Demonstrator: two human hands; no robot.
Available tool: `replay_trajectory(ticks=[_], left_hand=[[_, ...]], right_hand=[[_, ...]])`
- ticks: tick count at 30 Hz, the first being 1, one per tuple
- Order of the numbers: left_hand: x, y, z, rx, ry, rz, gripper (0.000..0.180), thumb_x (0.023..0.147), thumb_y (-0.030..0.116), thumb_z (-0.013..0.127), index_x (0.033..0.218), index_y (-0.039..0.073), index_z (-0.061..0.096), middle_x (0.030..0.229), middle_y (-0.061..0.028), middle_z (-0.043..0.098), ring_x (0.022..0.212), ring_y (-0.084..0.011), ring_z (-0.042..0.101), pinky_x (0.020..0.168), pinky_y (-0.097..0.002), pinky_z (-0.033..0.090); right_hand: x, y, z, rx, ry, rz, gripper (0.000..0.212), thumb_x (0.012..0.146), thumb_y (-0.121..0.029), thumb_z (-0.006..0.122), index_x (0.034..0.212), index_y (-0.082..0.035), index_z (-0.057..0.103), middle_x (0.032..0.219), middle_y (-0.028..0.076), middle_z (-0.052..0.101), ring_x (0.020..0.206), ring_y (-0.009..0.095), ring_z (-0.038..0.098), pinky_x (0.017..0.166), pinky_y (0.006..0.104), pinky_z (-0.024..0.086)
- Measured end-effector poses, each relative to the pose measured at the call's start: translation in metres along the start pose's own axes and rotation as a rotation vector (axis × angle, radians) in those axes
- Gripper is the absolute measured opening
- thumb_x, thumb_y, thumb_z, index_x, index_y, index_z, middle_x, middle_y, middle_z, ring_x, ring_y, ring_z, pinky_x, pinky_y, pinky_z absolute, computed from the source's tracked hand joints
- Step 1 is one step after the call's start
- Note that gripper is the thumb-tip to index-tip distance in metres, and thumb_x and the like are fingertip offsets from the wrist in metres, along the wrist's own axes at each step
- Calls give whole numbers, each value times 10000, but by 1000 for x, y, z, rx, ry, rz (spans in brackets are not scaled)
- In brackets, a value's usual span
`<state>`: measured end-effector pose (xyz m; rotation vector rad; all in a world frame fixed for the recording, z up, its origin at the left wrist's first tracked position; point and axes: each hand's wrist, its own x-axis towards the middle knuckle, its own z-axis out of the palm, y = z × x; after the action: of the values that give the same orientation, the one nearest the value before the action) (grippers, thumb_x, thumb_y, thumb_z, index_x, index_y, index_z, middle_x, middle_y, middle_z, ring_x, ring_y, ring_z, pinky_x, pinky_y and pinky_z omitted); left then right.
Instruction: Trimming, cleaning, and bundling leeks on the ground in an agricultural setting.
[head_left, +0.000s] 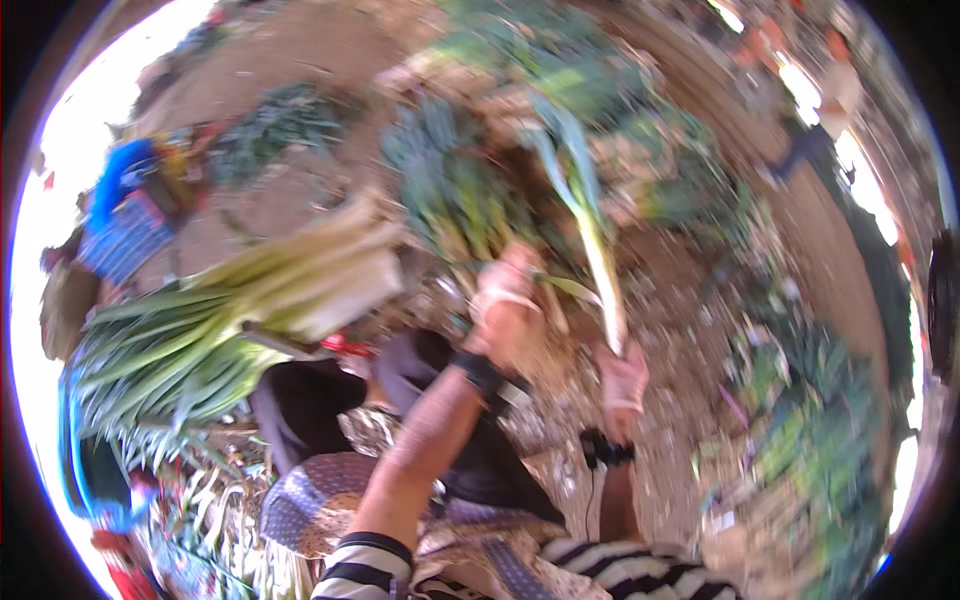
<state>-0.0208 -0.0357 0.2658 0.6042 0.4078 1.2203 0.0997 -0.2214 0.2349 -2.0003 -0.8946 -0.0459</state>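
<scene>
My right hand point(622, 378) is closed round the pale root end of a leek point(598, 245), whose blue-green leaves point up and away. To its left, my left hand point(508, 278) is closed, somewhat blurred, on a narrow green leek leaf point(570, 286) that reaches toward the leek's shaft. Whether that leaf is still joined to the leek I cannot tell. Just beyond my left hand lies a bunch of leeks point(440, 170), leaves pointing away. At my left, a large stack of leeks point(300, 265) shows bare white shafts toward the middle and green leaves outward.
More leeks point(560, 60) are heaped at the far side, and a leafy pile point(820, 450) lies at the right. Trimmings litter the soil near my legs. A blue woven bag point(125, 235) stands at the far left. Another person point(835, 90) is at the upper right.
</scene>
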Motion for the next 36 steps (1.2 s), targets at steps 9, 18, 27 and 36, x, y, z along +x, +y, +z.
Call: replay_trajectory(ticks=[9, 18, 27, 36], left_hand=[[28, 27, 21, -91, -121, -392, 703, 745, 594, 660, 1065, -17, 525, 946, -152, 609, 905, -300, 607, 823, -442, 494], [6, 55, 20, -129, -112, -401, 685, 764, 605, 621, 1057, -9, 542, 887, -167, 624, 811, -293, 637, 741, -423, 550], [8, 51, 16, -94, -128, -381, 569, 780, 532, 655, 992, 8, 582, 802, -114, 638, 685, -245, 647, 588, -358, 544], [3, 52, 24, -73, -143, -337, 442, 830, 442, 643, 1019, 48, 583, 822, -99, 637, 690, -200, 626, 547, -330, 527]], right_hand=[[-62, -64, -64, 93, -121, 402, 408, 686, -237, 773, 994, -16, 621, 821, 92, 669, 725, 129, 621, 679, 297, 516], [-37, -82, -28, 429, -380, 265, 891, 716, -795, 449, 1126, -6, 506, 1016, 144, 526, 884, 208, 539, 708, 327, 477], [31, -102, 16, 1534, -362, 615, 139, 805, -180, 688, 721, -116, 599, 630, 17, 545, 613, 117, 521, 640, 340, 492], [24, -99, 3, 490, -294, 68, 411, 764, -354, 713, 1043, -72, 606, 980, 74, 603, 773, 158, 578, 643, 240, 537]])
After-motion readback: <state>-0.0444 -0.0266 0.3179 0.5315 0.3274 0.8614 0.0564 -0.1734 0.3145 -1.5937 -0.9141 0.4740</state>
